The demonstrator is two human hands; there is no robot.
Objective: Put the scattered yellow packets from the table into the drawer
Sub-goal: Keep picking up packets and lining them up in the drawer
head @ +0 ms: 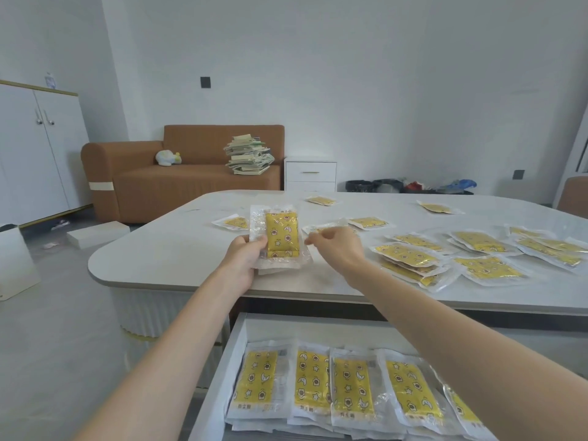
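My left hand (243, 261) grips a small stack of yellow packets (282, 235) in clear wrap, held upright above the white table (165, 246). Just to its right, my right hand (335, 248) has its fingers curled and pinches the edge of another packet (327, 226) lying on the table. Several more yellow packets (410, 254) lie scattered and piled across the table's right side and far part. Below the table's front edge the open drawer (222, 370) holds rows of yellow packets (313, 381), partly hidden by my right forearm.
A brown sofa (191, 173) with a pile of papers (249, 154) stands behind the table, beside a small white drawer unit (310, 173). A white cabinet (35, 148) is at the left wall. White boxes (95, 233) lie on the floor at left.
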